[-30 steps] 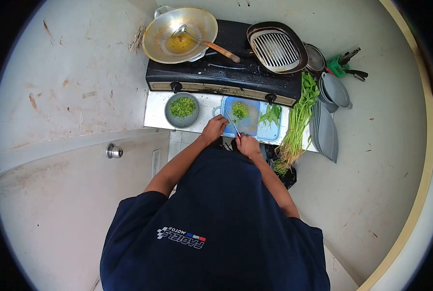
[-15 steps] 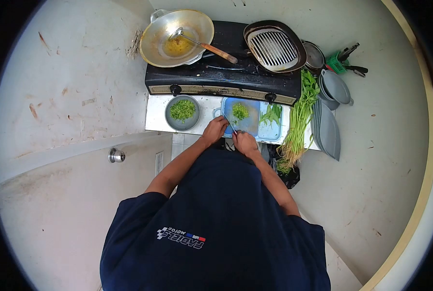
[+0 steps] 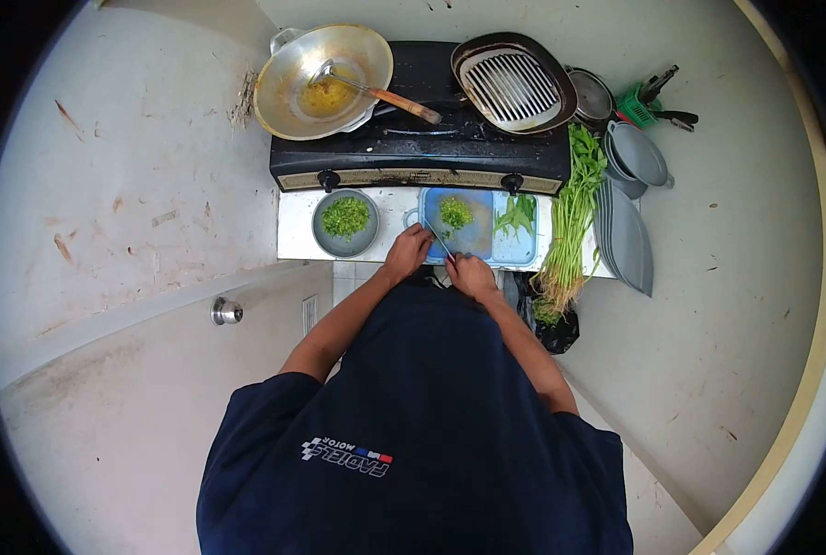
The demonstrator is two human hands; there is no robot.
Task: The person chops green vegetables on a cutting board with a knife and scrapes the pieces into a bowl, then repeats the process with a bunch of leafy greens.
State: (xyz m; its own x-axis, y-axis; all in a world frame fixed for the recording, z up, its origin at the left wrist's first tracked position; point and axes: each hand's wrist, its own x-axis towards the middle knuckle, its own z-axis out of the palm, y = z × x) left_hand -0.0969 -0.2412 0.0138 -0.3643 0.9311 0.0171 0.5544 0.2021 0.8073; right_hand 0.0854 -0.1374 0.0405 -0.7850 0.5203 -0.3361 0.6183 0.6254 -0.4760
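Observation:
My right hand (image 3: 471, 275) is closed around the dark reddish handle of a knife (image 3: 440, 242), whose thin blade slants up and left over a blue cutting board (image 3: 479, 242). By the blade's far end, at the board's left edge, my left hand (image 3: 410, 250) has its fingers curled together; whatever they pinch is too small to make out. A small heap of chopped greens (image 3: 454, 214) lies on the board just beyond the blade. Cut green leaves (image 3: 516, 215) rest in the board's lighter right-hand section.
Left of the board stands a grey bowl (image 3: 346, 250) of chopped greens. A long bunch of leafy stalks (image 3: 572, 217) with roots lies right, beside stacked grey plates (image 3: 627, 245). Behind, a black stove (image 3: 422, 148) carries a wok (image 3: 279, 92) with a ladle (image 3: 403, 104) and a grill pan (image 3: 514, 88).
The camera view has shifted slightly. My right hand has drawn back a little with the knife, and more of its handle shows. My left hand stays nearly in place.

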